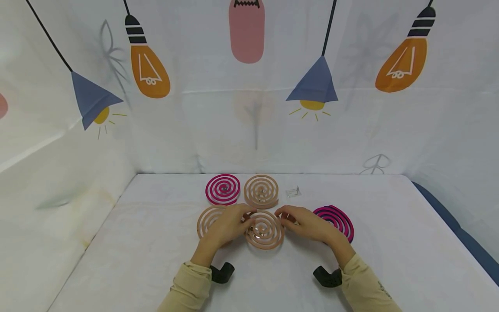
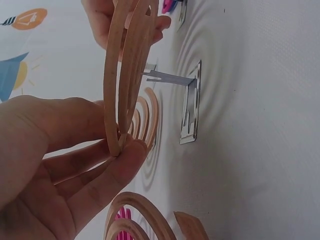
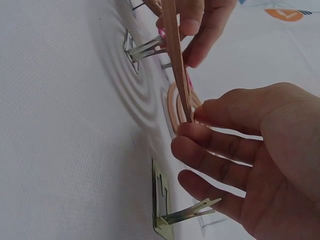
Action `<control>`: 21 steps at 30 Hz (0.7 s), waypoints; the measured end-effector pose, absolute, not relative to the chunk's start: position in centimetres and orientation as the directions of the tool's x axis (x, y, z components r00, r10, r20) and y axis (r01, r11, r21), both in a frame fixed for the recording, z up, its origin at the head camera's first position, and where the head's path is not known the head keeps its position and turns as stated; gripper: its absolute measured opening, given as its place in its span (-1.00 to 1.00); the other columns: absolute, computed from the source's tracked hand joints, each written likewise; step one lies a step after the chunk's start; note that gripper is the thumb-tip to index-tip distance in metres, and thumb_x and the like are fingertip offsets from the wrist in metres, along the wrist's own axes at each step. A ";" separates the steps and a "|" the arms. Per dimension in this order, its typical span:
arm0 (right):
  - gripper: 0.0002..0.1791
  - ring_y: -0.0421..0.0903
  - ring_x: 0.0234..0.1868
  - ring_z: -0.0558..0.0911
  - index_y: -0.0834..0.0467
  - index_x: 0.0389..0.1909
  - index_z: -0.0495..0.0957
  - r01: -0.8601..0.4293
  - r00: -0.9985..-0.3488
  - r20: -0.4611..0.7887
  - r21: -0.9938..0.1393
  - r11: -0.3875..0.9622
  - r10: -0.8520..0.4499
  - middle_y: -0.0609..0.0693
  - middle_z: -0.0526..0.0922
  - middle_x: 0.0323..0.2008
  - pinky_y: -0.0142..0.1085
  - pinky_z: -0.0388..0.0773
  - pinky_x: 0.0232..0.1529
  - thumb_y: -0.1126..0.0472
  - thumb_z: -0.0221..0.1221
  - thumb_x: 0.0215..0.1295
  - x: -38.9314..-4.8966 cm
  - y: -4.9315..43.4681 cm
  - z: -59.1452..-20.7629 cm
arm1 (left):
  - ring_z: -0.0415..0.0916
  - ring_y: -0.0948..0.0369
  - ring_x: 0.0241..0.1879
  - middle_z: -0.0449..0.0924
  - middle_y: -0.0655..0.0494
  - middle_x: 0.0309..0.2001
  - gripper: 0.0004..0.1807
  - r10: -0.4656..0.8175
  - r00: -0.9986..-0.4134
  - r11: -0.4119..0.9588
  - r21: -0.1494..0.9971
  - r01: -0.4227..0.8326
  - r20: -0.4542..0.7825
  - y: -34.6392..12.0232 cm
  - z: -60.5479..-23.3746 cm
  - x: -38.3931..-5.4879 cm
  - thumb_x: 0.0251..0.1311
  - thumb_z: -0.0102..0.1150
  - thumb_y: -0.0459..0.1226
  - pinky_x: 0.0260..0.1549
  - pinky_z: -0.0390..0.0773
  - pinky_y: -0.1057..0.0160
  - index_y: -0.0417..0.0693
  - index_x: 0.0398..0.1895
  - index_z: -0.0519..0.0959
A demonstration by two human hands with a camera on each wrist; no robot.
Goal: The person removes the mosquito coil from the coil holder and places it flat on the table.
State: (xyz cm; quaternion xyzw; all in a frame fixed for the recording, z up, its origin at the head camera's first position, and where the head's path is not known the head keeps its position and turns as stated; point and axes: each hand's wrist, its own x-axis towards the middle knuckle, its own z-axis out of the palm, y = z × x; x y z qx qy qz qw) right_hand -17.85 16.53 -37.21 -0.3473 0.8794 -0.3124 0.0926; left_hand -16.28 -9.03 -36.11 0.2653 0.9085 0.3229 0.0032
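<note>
A tan mosquito coil is held between my two hands, near the middle of the table. My left hand pinches its left edge between thumb and fingers; in the left wrist view the coil appears nearly edge-on. On the opposite edge, my right hand pinches with thumb and forefinger, the other fingers loosely bent. Below the coil stands a small metal holder with an upright prong, whose tip comes close to the coil. Whether they touch I cannot tell.
Behind the hands lie a pink coil and another tan coil. A third tan coil is partly under my left hand. Right of these lies a spare metal holder. Pink and dark blue coils sit beside my right wrist.
</note>
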 end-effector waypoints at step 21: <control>-0.70 -0.23 -0.29 0.54 0.09 0.11 0.45 -0.566 -0.742 0.123 -0.642 0.518 -0.659 -0.06 0.58 -0.25 -0.40 0.50 -0.30 0.23 0.03 0.39 -18.0 17.2 -37.0 | 0.64 0.17 -0.19 0.63 -0.01 -0.03 -0.67 0.385 -0.919 0.606 0.729 0.318 0.080 -8.8 -36.1 -16.1 0.21 0.03 -0.39 -0.36 0.55 0.37 -0.09 0.02 0.60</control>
